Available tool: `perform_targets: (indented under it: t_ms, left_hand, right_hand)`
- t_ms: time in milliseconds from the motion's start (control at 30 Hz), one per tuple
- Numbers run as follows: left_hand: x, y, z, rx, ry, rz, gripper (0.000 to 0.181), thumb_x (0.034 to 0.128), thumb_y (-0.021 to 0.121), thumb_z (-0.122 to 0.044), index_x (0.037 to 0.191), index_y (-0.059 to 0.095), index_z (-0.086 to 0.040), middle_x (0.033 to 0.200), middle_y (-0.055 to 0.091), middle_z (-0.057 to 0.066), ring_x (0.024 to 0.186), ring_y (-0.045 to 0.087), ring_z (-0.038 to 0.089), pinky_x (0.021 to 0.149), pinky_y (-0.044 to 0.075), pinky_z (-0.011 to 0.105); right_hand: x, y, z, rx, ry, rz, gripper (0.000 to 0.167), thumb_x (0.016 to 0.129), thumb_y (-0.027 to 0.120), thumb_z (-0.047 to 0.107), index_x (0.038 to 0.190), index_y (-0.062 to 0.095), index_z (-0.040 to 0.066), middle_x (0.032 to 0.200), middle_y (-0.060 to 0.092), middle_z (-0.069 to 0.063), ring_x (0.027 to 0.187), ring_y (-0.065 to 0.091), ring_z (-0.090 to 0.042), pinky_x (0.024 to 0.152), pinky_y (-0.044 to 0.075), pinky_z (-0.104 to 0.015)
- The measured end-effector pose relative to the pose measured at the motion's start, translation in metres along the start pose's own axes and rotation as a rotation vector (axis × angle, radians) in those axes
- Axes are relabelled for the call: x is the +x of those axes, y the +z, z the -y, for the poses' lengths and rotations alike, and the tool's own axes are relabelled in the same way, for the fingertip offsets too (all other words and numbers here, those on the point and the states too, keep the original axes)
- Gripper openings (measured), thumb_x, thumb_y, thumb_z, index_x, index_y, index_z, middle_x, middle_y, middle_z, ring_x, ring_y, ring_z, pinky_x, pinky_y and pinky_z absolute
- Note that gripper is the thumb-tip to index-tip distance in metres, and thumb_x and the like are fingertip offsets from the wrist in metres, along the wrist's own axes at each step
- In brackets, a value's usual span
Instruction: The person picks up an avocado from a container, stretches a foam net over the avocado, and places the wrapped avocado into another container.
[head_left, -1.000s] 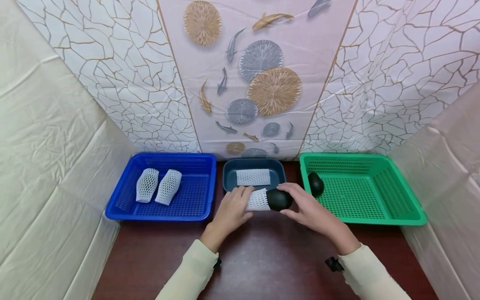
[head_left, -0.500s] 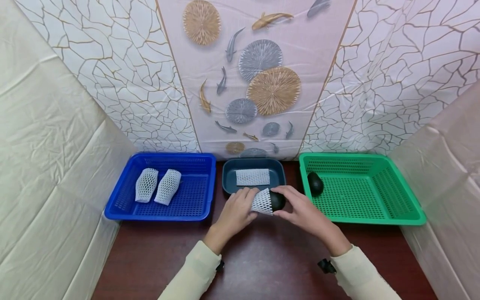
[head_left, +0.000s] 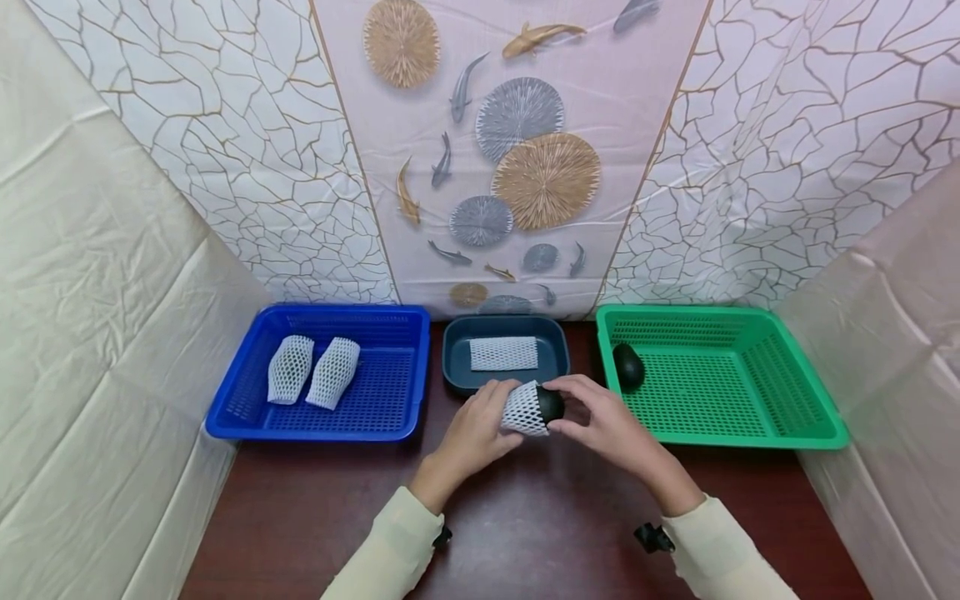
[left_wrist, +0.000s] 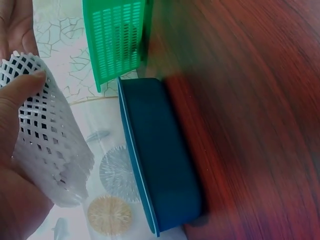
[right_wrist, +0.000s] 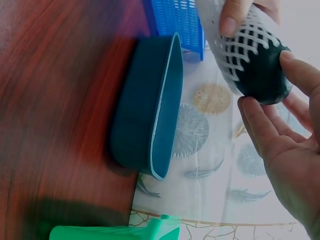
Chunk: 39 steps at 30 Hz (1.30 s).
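Netting [head_left: 522, 410] probably hides most of the dark fruit [head_left: 552, 406].

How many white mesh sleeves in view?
4 visible: left sleeve and right sleeve in the blue basket; flat sleeve in the teal tray; held sleeve around the dark fruit, gripped by the left hand. Others could be hidden under the flat one.
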<state>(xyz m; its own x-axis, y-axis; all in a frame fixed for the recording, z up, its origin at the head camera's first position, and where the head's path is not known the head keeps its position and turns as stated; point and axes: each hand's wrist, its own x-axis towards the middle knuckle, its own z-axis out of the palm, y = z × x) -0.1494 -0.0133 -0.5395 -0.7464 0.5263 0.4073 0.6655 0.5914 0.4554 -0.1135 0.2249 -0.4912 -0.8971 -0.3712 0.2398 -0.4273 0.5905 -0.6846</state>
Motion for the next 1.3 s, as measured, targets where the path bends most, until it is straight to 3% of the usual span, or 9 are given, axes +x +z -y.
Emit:
perform_targets:
  t_ms: [400, 700, 1067, 1300]
  left_hand:
    - [0.005, 0.003, -0.003, -0.033, -0.025, 0.002, 0.081, 0.0748, 0.092, -0.034, 0.140, 0.051, -0.010, 0.122, 0.062, 0.005, 0.104, 0.060, 0.017, 0.093, 0.055, 0.037]
    - [0.007, 0.006, -0.006, -0.049, -0.070, 0.103, 0.086, 0.0754, 0.089, -0.032, 0.146, 0.045, -0.010, 0.125, 0.060, 0.004, 0.107, 0.057, 0.017, 0.098, 0.053, 0.039]
    - [0.010, 0.008, -0.009, -0.046, -0.113, 0.136, 0.102, 0.0717, 0.092, -0.028, 0.154, 0.036, -0.008, 0.140, 0.058, 0.010, 0.120, 0.058, 0.023, 0.106, 0.050, 0.043]
    - [0.010, 0.008, -0.014, -0.053, -0.111, 0.154, 0.109, 0.0741, 0.092, -0.028, 0.159, 0.028, -0.007, 0.142, 0.055, 0.013, 0.122, 0.058, 0.025, 0.108, 0.049, 0.044]
  right_hand:
    - [0.006, 0.010, 0.010, -0.076, -0.016, -0.039, 0.052, 0.085, 0.085, 0.010, 0.133, 0.064, 0.010, 0.128, 0.065, -0.009, 0.107, 0.072, -0.020, 0.085, 0.061, -0.031]
    - [0.011, 0.016, 0.011, -0.118, 0.002, 0.035, 0.050, 0.086, 0.083, 0.008, 0.132, 0.064, 0.002, 0.127, 0.066, -0.012, 0.106, 0.072, -0.021, 0.084, 0.061, -0.031]
    - [0.015, 0.025, 0.004, -0.153, -0.056, 0.040, 0.046, 0.087, 0.080, 0.001, 0.130, 0.064, 0.003, 0.127, 0.067, -0.013, 0.112, 0.067, -0.025, 0.087, 0.060, -0.035]
    - [0.015, 0.029, 0.000, -0.094, -0.007, 0.119, 0.054, 0.090, 0.078, 0.006, 0.138, 0.054, 0.003, 0.133, 0.062, -0.014, 0.115, 0.065, -0.025, 0.091, 0.059, -0.038]
